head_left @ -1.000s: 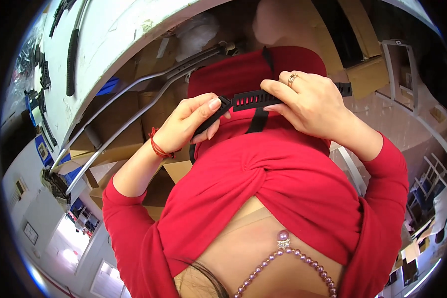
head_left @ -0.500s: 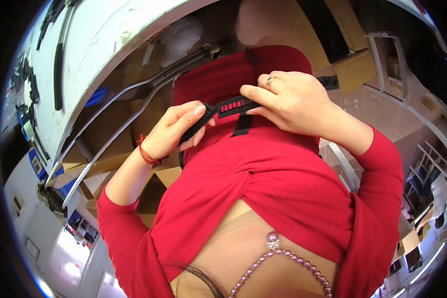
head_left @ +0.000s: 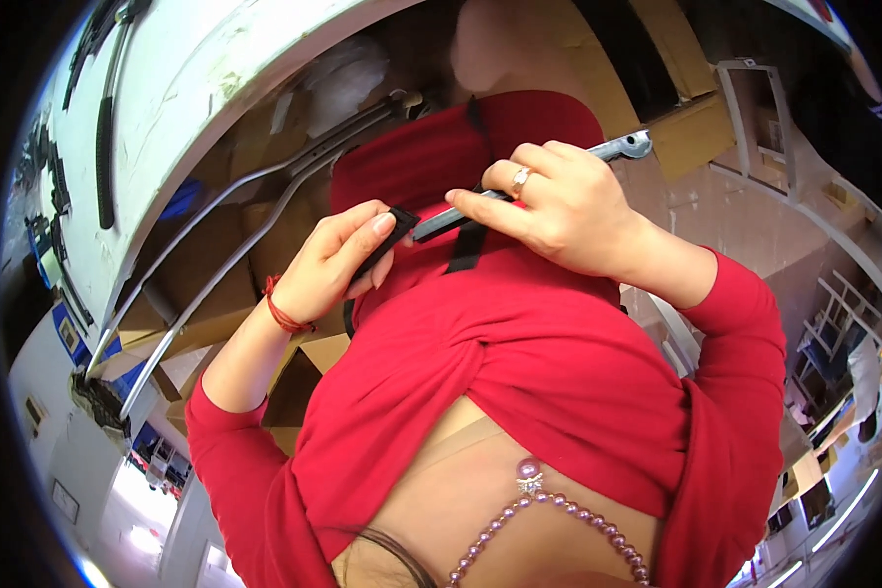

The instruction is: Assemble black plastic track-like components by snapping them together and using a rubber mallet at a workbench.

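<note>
My left hand point(head_left: 328, 257) grips a short black piece point(head_left: 390, 240), with the thumb on top and the fingers curled beneath. My right hand point(head_left: 563, 211) is closed round a long grey metal bar point(head_left: 439, 224). The bar's rounded end, with a hole in it, sticks out beyond the hand on the right. Its other end points at the black piece, very near it; I cannot tell whether they touch. Both hands are above my lap, over red clothing point(head_left: 412, 152). The middle of the bar is hidden by my right fingers.
On the left is a white table point(head_left: 191, 88) with a curved-looking edge, carrying a rod with a black grip point(head_left: 106, 162). Two bent metal tubes point(head_left: 227, 230) run beside it. Cardboard boxes point(head_left: 696, 137) lie on the floor ahead, near a grey metal frame point(head_left: 755, 118).
My right hand has turned the bar: a black slotted face showed before, and grey metal shows now. My left hand still holds the black piece in nearly the same place.
</note>
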Tool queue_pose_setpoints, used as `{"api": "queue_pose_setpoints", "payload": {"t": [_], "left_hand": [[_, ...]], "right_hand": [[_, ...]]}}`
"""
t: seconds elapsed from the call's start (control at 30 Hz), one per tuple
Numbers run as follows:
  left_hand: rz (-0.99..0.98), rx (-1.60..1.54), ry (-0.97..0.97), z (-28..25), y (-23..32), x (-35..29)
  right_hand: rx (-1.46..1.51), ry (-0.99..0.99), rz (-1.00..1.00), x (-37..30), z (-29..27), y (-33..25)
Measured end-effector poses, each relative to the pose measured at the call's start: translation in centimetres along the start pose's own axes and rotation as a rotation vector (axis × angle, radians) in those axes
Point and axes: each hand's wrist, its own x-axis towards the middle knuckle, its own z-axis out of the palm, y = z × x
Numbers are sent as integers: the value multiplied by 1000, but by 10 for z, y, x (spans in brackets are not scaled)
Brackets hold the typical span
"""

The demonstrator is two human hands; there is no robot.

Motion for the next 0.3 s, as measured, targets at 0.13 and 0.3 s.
{"api": "queue_pose_setpoints", "payload": {"t": [0.13, 0.3], "left_hand": [[2, -97, 2, -3, 0, 3], [-3, -145, -55, -8, -1, 0]], "right_hand": [[16, -24, 70, -2, -7, 5], [107, -126, 133, 2, -15, 3]]}}
